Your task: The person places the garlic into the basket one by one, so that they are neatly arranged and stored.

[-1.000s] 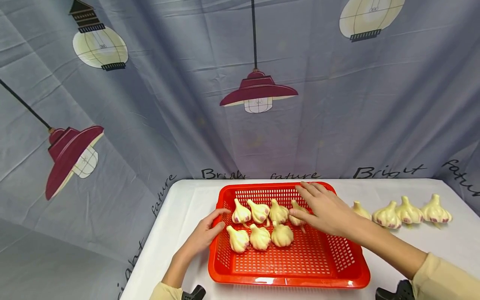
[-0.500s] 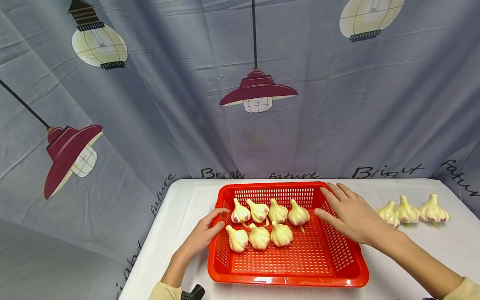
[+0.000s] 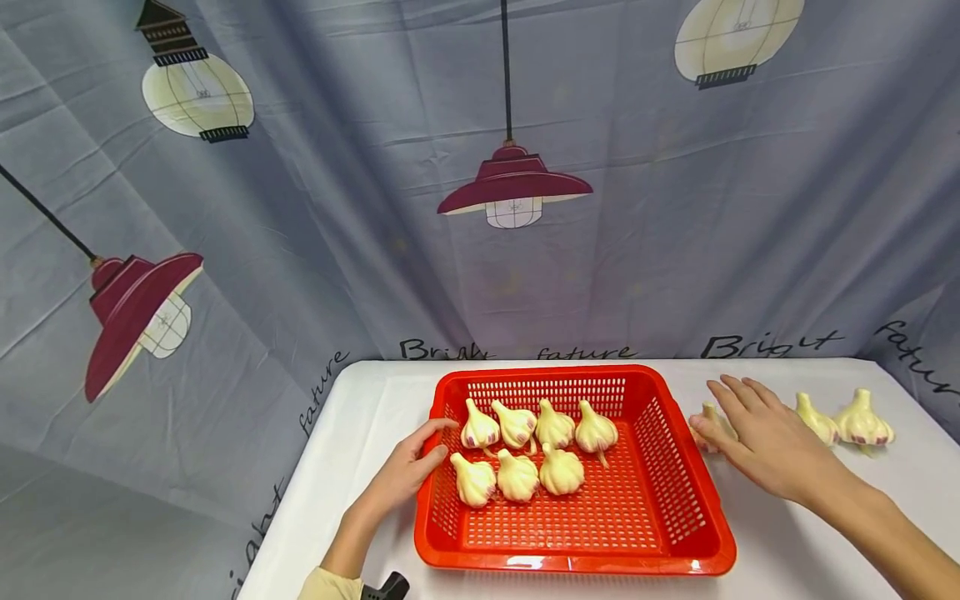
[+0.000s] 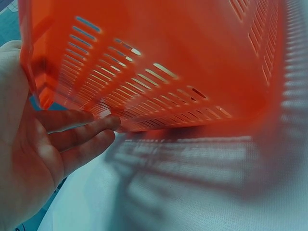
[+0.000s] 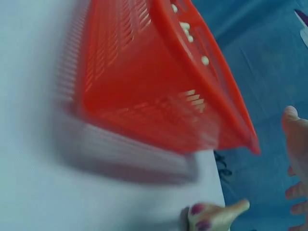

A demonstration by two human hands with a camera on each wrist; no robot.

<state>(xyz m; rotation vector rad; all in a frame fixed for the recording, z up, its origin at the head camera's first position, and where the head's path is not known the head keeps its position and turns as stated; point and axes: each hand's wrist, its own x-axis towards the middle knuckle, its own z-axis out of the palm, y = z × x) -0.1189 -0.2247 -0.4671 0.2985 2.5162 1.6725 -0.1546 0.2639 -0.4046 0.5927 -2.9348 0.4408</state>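
Observation:
A red plastic basket [image 3: 577, 562] sits on the table with several garlic bulbs [image 3: 562, 472] in two rows in its left and middle part. My left hand [image 3: 408, 468] holds the basket's left rim, thumb and forefinger over the edge; in the left wrist view its other fingers [image 4: 86, 137] lie against the outside, under the rim. My right hand [image 3: 768, 437] hovers right of the basket, fingers extended, with nothing held. Close by its thumb, a garlic bulb [image 3: 708, 423] on the table shows partly covered by the hand. The right wrist view shows a garlic bulb [image 5: 211, 215] beside the basket.
Two more garlic bulbs, one partly behind my right hand and one at the far right [image 3: 864, 419], rest on the white table [image 3: 382, 392]. A grey curtain [image 3: 360, 250] printed with lamps hangs behind the table's back edge.
My right hand has moved right, from above the basket to over the garlic on the table, uncovering the basket's rightmost bulb. My left hand stays at the rim.

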